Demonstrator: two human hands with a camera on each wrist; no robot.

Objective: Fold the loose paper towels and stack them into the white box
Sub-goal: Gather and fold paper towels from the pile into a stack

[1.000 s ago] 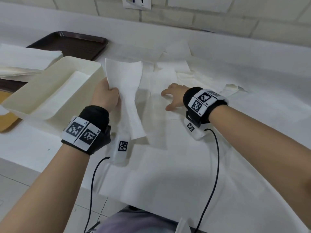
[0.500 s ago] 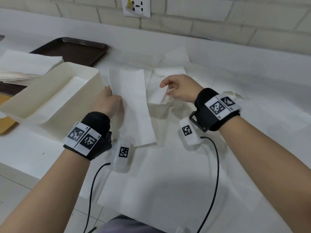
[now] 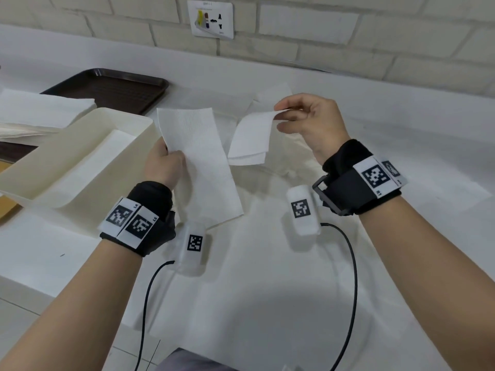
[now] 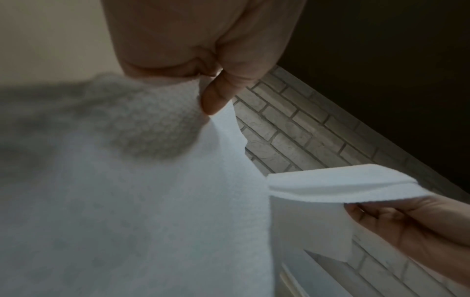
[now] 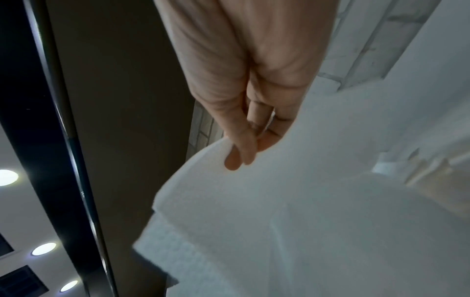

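Now each hand holds its own paper towel above the middle of the tabletop point(image 3: 375, 263); the left hand point(image 3: 164, 167) grips a long folded towel point(image 3: 198, 162) by its left edge, thumb on the near face and fingers hidden behind it, so how they lie there I cannot tell; the right hand point(image 3: 310, 127) pinches a corner of a smaller towel point(image 3: 250, 135) between thumb and fingertips point(image 5: 240, 158), which press together, and the sheet hangs loose in uneven layers, just beside the long one but apart from it. The white box point(image 3: 80, 183) sits at the tabletop's left edge with a folded towel already flat inside it point(image 3: 88, 167); more loose towels point(image 3: 284, 162) lie spread under the hands; a dark tray point(image 3: 112, 89) and a stack of paper point(image 3: 40, 111) sit at the far left corner.

The step in hand looks like readying a fresh towel while a folded one waits for the box; to do it well, I would drop the long towel into the box first, laying it square on the one below; then bring both hands to the hanging sheet, match its corners before creasing, and press along the fold; thin paper skews easily if pulled from a single corner.
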